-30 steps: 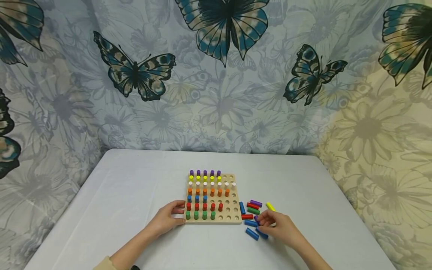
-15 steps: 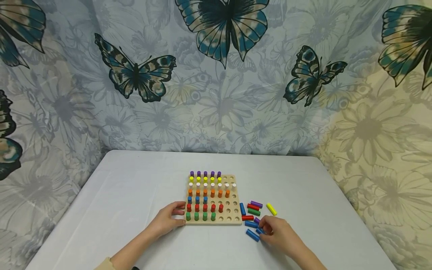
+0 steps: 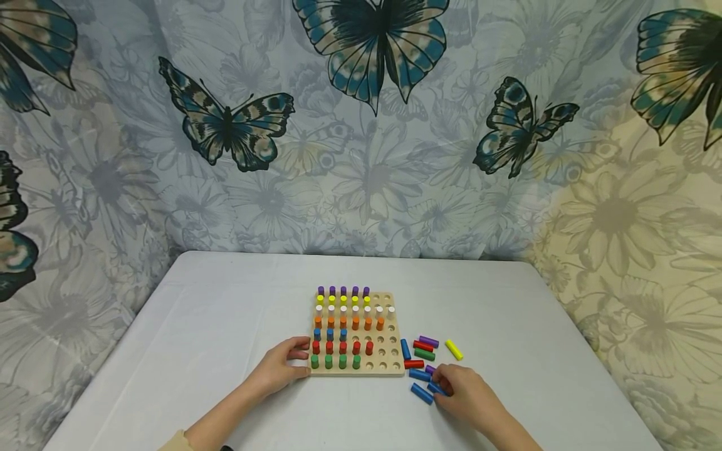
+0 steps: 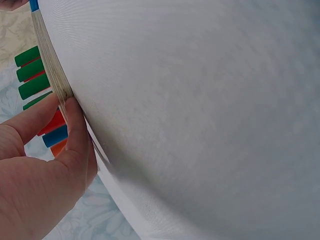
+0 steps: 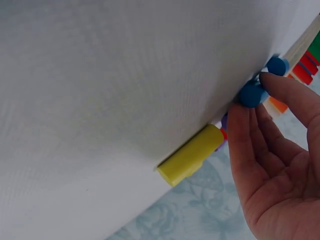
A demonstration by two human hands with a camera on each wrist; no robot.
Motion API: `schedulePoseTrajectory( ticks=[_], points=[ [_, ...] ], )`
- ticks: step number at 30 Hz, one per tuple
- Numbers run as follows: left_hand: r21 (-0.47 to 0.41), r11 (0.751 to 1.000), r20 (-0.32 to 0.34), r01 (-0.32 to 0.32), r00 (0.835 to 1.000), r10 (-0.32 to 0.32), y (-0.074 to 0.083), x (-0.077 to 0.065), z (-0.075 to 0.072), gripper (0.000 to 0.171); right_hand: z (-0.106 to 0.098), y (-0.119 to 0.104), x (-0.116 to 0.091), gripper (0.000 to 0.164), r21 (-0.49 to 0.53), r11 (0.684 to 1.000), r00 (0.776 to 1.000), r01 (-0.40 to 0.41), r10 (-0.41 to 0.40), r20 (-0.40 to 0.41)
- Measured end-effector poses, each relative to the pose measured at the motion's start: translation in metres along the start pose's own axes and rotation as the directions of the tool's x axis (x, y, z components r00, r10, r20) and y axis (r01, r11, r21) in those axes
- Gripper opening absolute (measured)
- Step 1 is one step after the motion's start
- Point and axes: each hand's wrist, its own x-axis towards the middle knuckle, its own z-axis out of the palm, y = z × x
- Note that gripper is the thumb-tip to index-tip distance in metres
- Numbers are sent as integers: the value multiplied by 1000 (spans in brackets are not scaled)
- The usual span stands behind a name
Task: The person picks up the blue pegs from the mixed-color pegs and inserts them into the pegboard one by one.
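A wooden pegboard (image 3: 383,352) carries rows of coloured pegs, with the green ones nearest me. My left hand (image 3: 279,364) holds its left edge near the front corner. In the left wrist view, the fingertips (image 4: 71,102) press at the board's wooden side. To the right of the board, my right hand (image 3: 467,393) pinches a blue peg (image 3: 436,389) at its end, low over the table. The right wrist view shows the round end of this blue peg (image 5: 252,94) between thumb and finger.
Loose pegs lie right of the board: blue pegs (image 3: 422,393), red pegs (image 3: 414,364), a green peg (image 3: 424,354), purple pegs (image 3: 429,342) and a yellow peg (image 3: 454,349). All rest on a white-covered table (image 3: 248,300), with butterfly-print fabric (image 3: 372,188) behind.
My right hand has shifted slightly and closed its fingers on the blue peg's end, with that peg turning a little. My left hand stays at the pegboard.
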Motion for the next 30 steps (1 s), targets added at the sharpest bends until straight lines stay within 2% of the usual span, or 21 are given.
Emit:
schedulePoseTrajectory(
  ticks=[11,20,25,30],
  points=[
    [-3,1000,2,-12,1000,12,-1,0,0,62,-3,2,-1,20,24,999,999,21,-20,-32],
    [-6,1000,0,-13,1000,13,-2,0,0,61,-7,3,-2,20,72,995,996,73,-69,-61],
    [-3,1000,3,-19,1000,19,-3,0,-1,62,-8,2,1,19,125,987,992,101,-91,-82],
    [-3,1000,-1,-23,1000,23,-2,0,-1,62,-9,-2,7,20,186,979,991,88,-66,-119]
  ],
)
